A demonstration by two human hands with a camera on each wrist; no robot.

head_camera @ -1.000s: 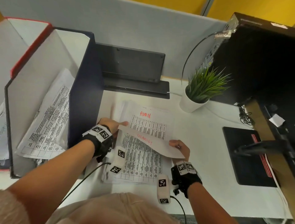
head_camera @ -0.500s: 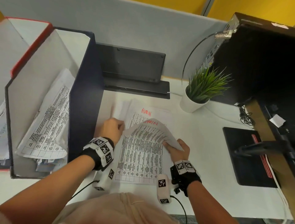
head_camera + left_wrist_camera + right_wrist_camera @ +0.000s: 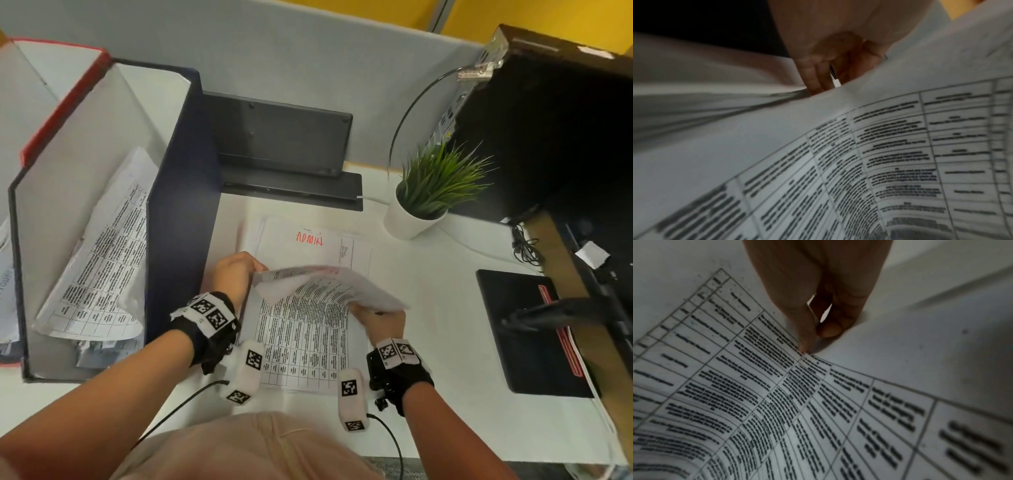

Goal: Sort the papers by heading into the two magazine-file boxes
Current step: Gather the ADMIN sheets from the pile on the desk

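A stack of printed table sheets (image 3: 301, 342) lies on the white desk in front of me. Its top sheet (image 3: 329, 284) is curled up off the stack. My left hand (image 3: 236, 274) pinches this sheet's left edge, and my right hand (image 3: 376, 318) grips its right edge; the right wrist view shows thumb and fingers (image 3: 807, 344) on the paper. Behind lies a sheet headed "ADMIN" (image 3: 309, 238) in red. At the left stand a dark blue magazine-file box (image 3: 178, 219) with curled sheets (image 3: 102, 260) inside, and a red-edged box (image 3: 58, 109) farther left.
A white pot with a green plant (image 3: 428, 192) stands behind the papers on the right. A dark stand (image 3: 284, 150) sits at the back, a black pad (image 3: 527, 329) and a black case (image 3: 555, 130) at the right. A grey partition (image 3: 274, 51) closes the back.
The top sheet has risen higher off the stack and curled over. My left hand went from resting on the pile to pinching the sheet's left edge. The "ADMIN" heading now shows fully.
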